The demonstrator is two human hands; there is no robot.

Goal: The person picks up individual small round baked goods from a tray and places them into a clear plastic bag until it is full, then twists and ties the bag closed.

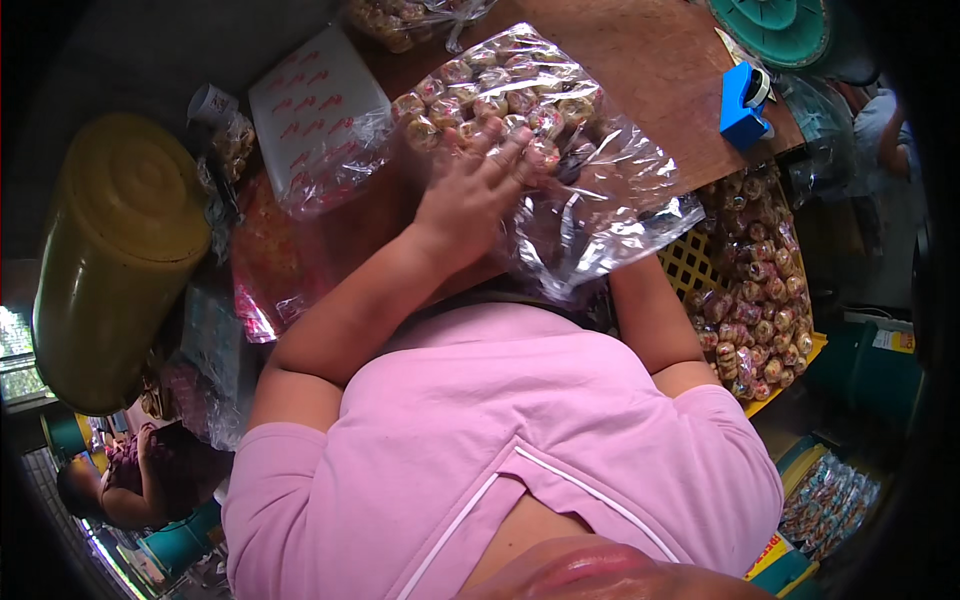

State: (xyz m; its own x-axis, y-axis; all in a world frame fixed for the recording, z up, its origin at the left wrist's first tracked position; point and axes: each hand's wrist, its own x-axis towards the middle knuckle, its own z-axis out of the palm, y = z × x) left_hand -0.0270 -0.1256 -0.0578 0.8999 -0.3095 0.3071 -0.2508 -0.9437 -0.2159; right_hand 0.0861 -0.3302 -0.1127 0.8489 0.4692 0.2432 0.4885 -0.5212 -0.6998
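Note:
A clear plastic bag [491, 82] of small, round, individually wrapped snacks lies on a brown wooden table [660, 45]. The packed snacks have clear wrappers with red print and sit in rough rows. My left hand [476, 180] lies palm down on the near side of the bag, fingers a little apart, touching the film over the snacks. The bag's loose, crumpled mouth [592, 232] spreads toward my chest on the right. My right forearm [649, 307] passes behind this film; glare and folds largely hide the right hand, so its grip is unclear.
A stack of red-printed plastic bags [315, 112] lies left of the packed bag. A blue tape dispenser [742, 105] stands near the table's right edge. At right, a yellow crate [686, 259] holds many wrapped snacks. A lidded drum [124, 247] stands left; a person [135, 487] sits beyond.

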